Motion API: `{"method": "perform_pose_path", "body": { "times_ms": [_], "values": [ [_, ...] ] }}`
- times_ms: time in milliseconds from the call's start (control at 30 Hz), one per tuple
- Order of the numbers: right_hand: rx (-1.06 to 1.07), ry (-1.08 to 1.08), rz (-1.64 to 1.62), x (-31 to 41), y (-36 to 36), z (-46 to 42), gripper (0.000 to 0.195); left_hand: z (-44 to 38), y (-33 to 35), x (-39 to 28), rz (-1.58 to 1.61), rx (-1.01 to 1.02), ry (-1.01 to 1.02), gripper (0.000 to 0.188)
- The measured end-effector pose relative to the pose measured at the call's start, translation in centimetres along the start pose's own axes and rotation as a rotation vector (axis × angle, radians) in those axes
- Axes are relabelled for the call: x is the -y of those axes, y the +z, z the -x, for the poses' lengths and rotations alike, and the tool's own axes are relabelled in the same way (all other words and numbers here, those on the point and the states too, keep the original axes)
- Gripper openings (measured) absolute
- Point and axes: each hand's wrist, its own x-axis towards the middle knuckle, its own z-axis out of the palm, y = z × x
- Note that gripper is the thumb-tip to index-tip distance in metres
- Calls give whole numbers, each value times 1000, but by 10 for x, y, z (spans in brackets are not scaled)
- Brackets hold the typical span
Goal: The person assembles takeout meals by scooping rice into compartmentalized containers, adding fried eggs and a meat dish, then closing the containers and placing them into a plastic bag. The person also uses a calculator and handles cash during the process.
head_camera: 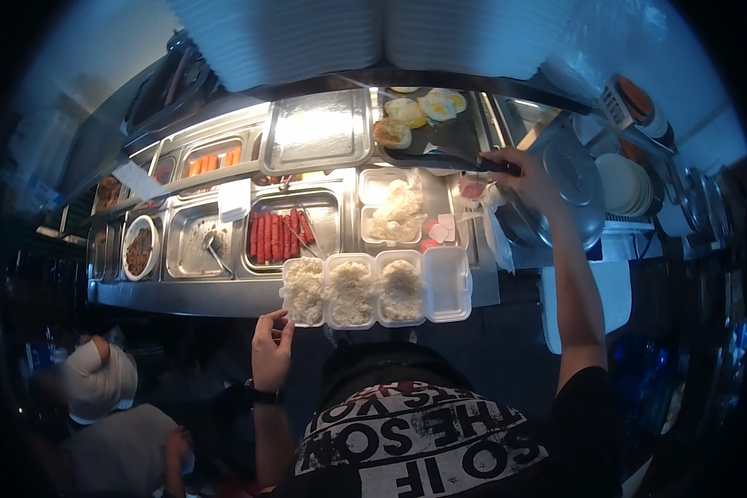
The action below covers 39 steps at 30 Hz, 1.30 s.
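My right hand [523, 177] grips the dark handle of a spatula [451, 154], whose blade lies in a dark tray [467, 127]. Fried eggs [408, 112] rest at that tray's left and far side. Below it, a row of white foam containers stands at the counter's front edge. Cooked white rice fills the left [304, 289], middle [350, 289] and right [401, 289] compartments; a bare foam compartment [448, 283] ends the row. My left hand [272, 345] is at the row's near left corner, fingers by the rim. Whether it grips the rim is unclear.
Red sausages [280, 235] and tongs lie in a steel pan; a spoon [215, 252] lies in another. Another foam box [389, 211] holds bagged food. Right are a large metal lid [566, 171] and stacked plates [622, 183]. Other people [124, 442] are at lower left.
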Motion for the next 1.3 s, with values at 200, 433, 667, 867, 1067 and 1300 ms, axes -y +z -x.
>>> {"method": "perform_pose_path", "body": {
  "times_ms": [200,433,667,867,1067,1300],
  "values": [
    [-132,-24,-134,13,18,32,37,-13,-32,18,-15,-43,18,24],
    [-157,127,25,75,15,109,37,-58,-67,34,-25,20,119,24],
    [-42,327,-92,38,100,186,42,-70,-81,54,-2,93,122,24],
    [-78,320,-18,-15,167,217,41,-71,-76,52,26,123,150,25],
    [-44,296,242,-18,182,209,39,-56,-58,59,36,106,134,26],
    [79,252,429,24,152,186,34,-29,-42,61,30,100,82,26]
  ]
}}
